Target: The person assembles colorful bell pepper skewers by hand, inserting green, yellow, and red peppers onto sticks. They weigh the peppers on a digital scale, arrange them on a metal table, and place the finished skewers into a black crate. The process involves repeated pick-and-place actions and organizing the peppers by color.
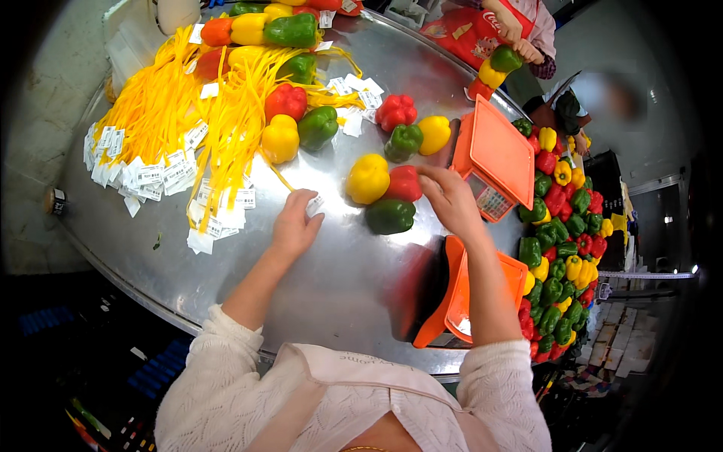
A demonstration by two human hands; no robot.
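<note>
My left hand is closed on a yellow strap whose white label shows between thumb and fingers. My right hand is open, its fingertips at the right side of a red bell pepper; whether they press on it I cannot tell. Against that pepper lie a yellow bell pepper and a green bell pepper. Just beyond sits another trio: a red pepper, a green pepper and a yellow pepper.
A heap of yellow straps with white labels covers the table's left part. Two orange scales stand on the right, one nearer me. Beyond them is a big pile of mixed peppers. Across the table, a person's hands hold stacked peppers.
</note>
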